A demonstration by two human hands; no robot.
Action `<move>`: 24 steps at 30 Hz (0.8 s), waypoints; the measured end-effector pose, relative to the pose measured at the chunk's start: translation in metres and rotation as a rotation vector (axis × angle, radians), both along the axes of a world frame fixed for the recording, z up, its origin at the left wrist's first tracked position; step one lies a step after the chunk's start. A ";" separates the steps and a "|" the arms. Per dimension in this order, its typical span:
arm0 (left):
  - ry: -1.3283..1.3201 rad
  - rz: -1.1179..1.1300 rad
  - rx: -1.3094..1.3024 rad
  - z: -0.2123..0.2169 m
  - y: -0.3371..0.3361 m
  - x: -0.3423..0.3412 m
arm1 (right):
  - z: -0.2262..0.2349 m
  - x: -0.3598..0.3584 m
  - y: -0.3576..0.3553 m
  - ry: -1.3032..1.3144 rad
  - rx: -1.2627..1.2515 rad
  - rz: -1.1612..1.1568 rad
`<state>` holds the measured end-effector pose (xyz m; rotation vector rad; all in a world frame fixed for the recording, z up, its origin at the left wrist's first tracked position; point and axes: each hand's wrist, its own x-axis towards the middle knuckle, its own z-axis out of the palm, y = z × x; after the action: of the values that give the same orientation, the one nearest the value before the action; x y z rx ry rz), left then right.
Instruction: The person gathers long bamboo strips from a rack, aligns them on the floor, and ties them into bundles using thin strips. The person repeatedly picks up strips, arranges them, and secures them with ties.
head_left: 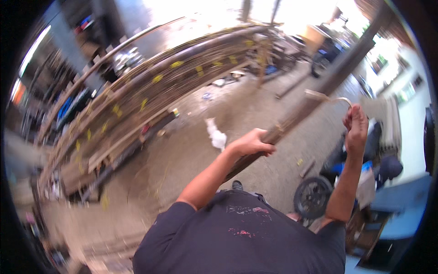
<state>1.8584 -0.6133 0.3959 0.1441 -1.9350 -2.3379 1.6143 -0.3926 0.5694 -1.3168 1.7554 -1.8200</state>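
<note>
Long dark metal bar runs diagonally, from frame centre up toward 1 o'clock, ending near the top right rim. Surface looks rusty, lower end hidden behind the left hand.

Left hand closed around the bar's lower part, just right of centre. Fingers wrapped over the top, firm grip.

Right hand at 3 o'clock, raised, closed on a thin hooked wire tool. The tool's pale flat end touches the bar at about 2 o'clock from centre; the curved part drops into the fist.

Both forearms come up from the lower edge; dark shirt fills 6 o'clock.

Outward: bare concrete floor under the bar. White crumpled rag on the floor just left of the left hand, not touching it.

Big stack of long rods with yellow tags spans 9 to 12 o'clock, well apart from the hands.

Wheel with a black tyre at 4 o'clock, below the right forearm. Blue surface at the right rim.

Picture blurred; fine detail of the tool tip unclear.
</note>
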 end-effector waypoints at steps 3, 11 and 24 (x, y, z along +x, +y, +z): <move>-0.066 -0.065 -0.033 0.005 0.005 -0.015 | -0.032 0.051 0.005 1.386 -0.009 -0.128; -0.023 -0.049 -0.049 -0.004 0.003 -0.023 | -0.003 0.050 0.005 0.800 0.251 -0.862; -0.147 -0.102 -0.070 -0.046 0.020 -0.083 | 0.071 -0.024 0.109 0.183 -1.026 -1.213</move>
<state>1.7758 -0.5936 0.3498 0.2227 -2.1373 -2.3811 1.5899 -0.2831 0.6399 -0.5131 1.9140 -3.6979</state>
